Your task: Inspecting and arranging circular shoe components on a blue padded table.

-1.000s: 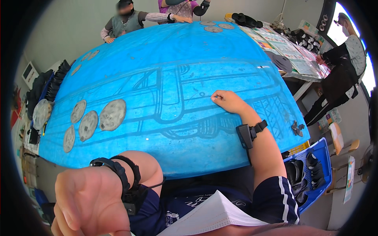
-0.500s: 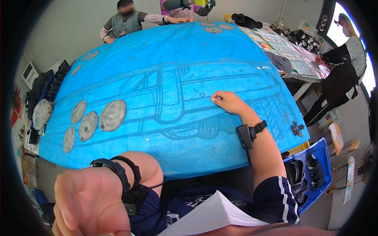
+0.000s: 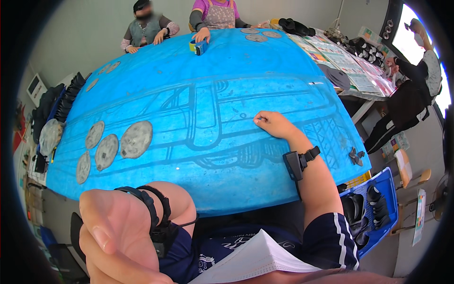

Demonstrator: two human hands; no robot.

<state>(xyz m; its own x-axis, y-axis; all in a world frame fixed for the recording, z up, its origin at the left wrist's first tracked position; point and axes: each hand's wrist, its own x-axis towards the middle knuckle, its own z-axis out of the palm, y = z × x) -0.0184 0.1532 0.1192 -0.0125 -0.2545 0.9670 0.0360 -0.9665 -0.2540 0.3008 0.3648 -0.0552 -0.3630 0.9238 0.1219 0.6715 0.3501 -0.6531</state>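
My right hand (image 3: 273, 124) rests on the blue table cover (image 3: 246, 175), fingers curled together. Whether anything is between its fingertips cannot be seen. Close up at the lower left, my left hand (image 3: 124, 232) is raised above the near table edge. Its thumb lies over the bent fingers, the bare palm shows, and nothing can be seen in it; the picture's edge cuts off part of it. Left of my right hand lie several flat grey rounded pads (image 3: 135, 139) on the cover. A small dark pinwheel-shaped piece (image 3: 356, 156) lies near the right edge.
Across the table one person (image 3: 146, 31) sits; another (image 3: 218, 16) has a hand by a yellow-and-blue object (image 3: 200, 46). Further grey pads (image 3: 256, 38) lie at the far edge. At right are a blue crate (image 3: 388, 203) of black parts, a paper-covered side table (image 3: 338, 57) and a standing person (image 3: 411, 85).
My left hand has shifted slightly right and turned; my right hand stays put. The far person has lowered the yellow-and-blue object onto the table. The standing person has raised a hand toward the head.
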